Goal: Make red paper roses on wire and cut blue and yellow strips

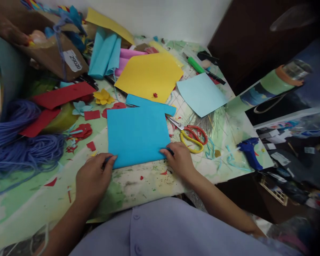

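A blue sheet of paper (pixel 137 133) lies in front of me, its near edge looking folded or curled. My left hand (pixel 95 174) pinches the near left corner between thumb and fingers. At the near right corner, my right hand (pixel 180 156) grips the same sheet in a pinch. Scissors (pixel 193 137) with red and yellow handles lie just right of the sheet, their blade tips hidden near its edge. A narrow blue paper strip (pixel 152 105) rests behind it, partly covered.
Yellow paper (pixel 149 74) and a pale blue sheet (pixel 202 94) lie farther back. Purple yarn (pixel 24 142) and red paper pieces (pixel 64 95) crowd the left. A blue glue gun (pixel 250 153) sits near the right table edge, with a bottle (pixel 269 87) beyond.
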`<state>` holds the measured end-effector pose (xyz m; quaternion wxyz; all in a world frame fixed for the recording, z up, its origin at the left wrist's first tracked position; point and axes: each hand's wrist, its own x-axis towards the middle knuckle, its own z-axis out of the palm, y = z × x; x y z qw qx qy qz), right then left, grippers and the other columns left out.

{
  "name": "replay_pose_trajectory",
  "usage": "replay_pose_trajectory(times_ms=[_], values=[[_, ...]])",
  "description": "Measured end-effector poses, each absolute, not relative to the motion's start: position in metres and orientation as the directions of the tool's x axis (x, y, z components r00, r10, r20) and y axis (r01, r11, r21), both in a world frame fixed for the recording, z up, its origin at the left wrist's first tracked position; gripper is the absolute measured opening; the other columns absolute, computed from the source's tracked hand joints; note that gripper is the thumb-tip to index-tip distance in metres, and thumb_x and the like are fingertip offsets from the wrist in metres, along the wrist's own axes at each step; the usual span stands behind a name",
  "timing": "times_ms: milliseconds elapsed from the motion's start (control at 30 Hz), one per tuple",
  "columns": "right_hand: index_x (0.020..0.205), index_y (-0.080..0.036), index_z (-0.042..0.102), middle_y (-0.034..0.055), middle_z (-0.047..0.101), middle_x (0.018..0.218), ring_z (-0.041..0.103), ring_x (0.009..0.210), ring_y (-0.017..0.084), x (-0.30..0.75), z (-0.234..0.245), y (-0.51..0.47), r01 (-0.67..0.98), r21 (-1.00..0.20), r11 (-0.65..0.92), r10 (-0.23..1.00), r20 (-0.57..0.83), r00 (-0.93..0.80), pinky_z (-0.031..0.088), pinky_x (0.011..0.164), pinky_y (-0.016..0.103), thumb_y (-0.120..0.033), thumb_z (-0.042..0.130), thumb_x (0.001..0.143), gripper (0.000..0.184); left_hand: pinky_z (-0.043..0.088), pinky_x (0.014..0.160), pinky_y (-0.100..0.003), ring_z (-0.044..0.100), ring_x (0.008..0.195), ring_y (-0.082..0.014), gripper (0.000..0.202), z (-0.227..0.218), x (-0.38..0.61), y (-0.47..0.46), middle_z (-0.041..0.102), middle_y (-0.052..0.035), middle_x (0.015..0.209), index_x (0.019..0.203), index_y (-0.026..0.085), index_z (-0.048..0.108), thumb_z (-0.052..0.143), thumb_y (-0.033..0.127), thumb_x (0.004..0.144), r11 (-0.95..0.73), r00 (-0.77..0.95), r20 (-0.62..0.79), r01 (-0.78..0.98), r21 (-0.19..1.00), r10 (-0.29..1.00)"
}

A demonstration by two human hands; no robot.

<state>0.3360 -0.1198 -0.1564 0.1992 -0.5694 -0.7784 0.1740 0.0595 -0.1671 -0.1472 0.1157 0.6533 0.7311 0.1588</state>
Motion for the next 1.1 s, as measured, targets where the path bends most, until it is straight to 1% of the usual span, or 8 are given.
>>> replay_pose_trajectory(times_ms=[167, 267, 433, 600, 800, 900, 1000, 1100], values=[[0.069, -0.018, 0.060, 0.0060, 0.063, 0.069, 0.053, 0.070, 0.020, 0.3350, -0.1538, -0.1211, 0.839, -0.442, 0.316, 0.947, 0.090, -0.309, 0.033, 0.069, 0.032, -0.046, 0.047, 0.099, 0.043, 0.045, 0.069, -0.036, 0.065, 0.086, -0.0280, 0.039, -0.1476, 0.0612, -0.1667, 0.072, -0.0084, 0.086, 0.094, 0.022, 0.068, 0.039, 0.049, 0.095, 0.074, -0.088, 0.033, 0.948, 0.310, 0.996], [0.069, -0.018, 0.061, 0.0056, 0.062, 0.069, 0.051, 0.071, 0.020, 0.3366, -0.1534, -0.1225, 0.834, -0.439, 0.334, 0.940, 0.083, -0.332, 0.033, 0.071, 0.032, -0.046, 0.047, 0.099, 0.043, 0.045, 0.069, -0.037, 0.064, 0.082, -0.0271, 0.037, -0.1481, 0.0620, -0.1670, 0.071, -0.0074, 0.080, 0.090, 0.023, 0.068, 0.041, 0.048, 0.094, 0.056, -0.072, 0.042, 0.954, 0.294, 0.997], [0.068, -0.019, 0.061, 0.0057, 0.060, 0.068, 0.050, 0.072, 0.020, 0.3383, -0.1553, -0.1235, 0.834, -0.425, 0.352, 0.934, 0.097, -0.345, 0.032, 0.071, 0.032, -0.046, 0.046, 0.099, 0.044, 0.048, 0.077, -0.040, 0.064, 0.084, -0.0266, 0.033, -0.1504, 0.0618, -0.1678, 0.070, -0.0063, 0.078, 0.088, 0.025, 0.067, 0.043, 0.047, 0.093, 0.038, -0.067, 0.088, 0.955, 0.293, 0.994], [0.068, -0.018, 0.061, 0.0066, 0.061, 0.069, 0.049, 0.071, 0.020, 0.3367, -0.1559, -0.1218, 0.851, -0.391, 0.350, 0.935, 0.089, -0.344, 0.031, 0.071, 0.033, -0.049, 0.045, 0.100, 0.047, 0.047, 0.086, -0.045, 0.063, 0.085, -0.0286, 0.034, -0.1525, 0.0609, -0.1678, 0.071, -0.0081, 0.081, 0.088, 0.024, 0.067, 0.041, 0.047, 0.094, 0.019, -0.032, 0.042, 0.964, 0.265, 0.999], [0.067, -0.018, 0.061, 0.0069, 0.061, 0.068, 0.049, 0.070, 0.020, 0.3346, -0.1549, -0.1191, 0.871, -0.353, 0.343, 0.937, 0.064, -0.343, 0.028, 0.070, 0.033, -0.051, 0.043, 0.100, 0.050, 0.045, 0.090, -0.050, 0.064, 0.083, -0.0301, 0.037, -0.1514, 0.0627, -0.1668, 0.070, -0.0103, 0.078, 0.089, 0.022, 0.068, 0.040, 0.046, 0.095, 0.003, -0.012, 0.035, 0.969, 0.246, 0.999], [0.068, -0.018, 0.062, 0.0067, 0.061, 0.068, 0.048, 0.069, 0.019, 0.3344, -0.1546, -0.1187, 0.876, -0.337, 0.344, 0.936, 0.050, -0.349, 0.026, 0.069, 0.033, -0.050, 0.044, 0.100, 0.048, 0.044, 0.092, -0.050, 0.065, 0.083, -0.0301, 0.038, -0.1508, 0.0632, -0.1666, 0.070, -0.0112, 0.078, 0.088, 0.021, 0.068, 0.039, 0.046, 0.095, -0.008, 0.000, 0.031, 0.969, 0.246, 1.000], [0.070, -0.018, 0.062, 0.0065, 0.062, 0.069, 0.048, 0.070, 0.019, 0.3345, -0.1550, -0.1190, 0.882, -0.307, 0.358, 0.931, 0.047, -0.361, 0.025, 0.068, 0.033, -0.050, 0.049, 0.098, 0.045, 0.043, 0.094, -0.048, 0.065, 0.082, -0.0283, 0.036, -0.1511, 0.0624, -0.1670, 0.071, -0.0090, 0.079, 0.087, 0.023, 0.067, 0.040, 0.046, 0.095, -0.028, 0.019, 0.038, 0.970, 0.243, 0.999], [0.071, -0.018, 0.063, 0.0064, 0.064, 0.070, 0.050, 0.072, 0.020, 0.3342, -0.1552, -0.1192, 0.891, -0.273, 0.363, 0.930, 0.045, -0.365, 0.025, 0.068, 0.033, -0.049, 0.052, 0.096, 0.042, 0.043, 0.096, -0.047, 0.066, 0.082, -0.0277, 0.037, -0.1504, 0.0619, -0.1669, 0.074, -0.0084, 0.082, 0.088, 0.023, 0.068, 0.039, 0.046, 0.095, -0.059, 0.054, 0.032, 0.974, 0.217, 0.998]])
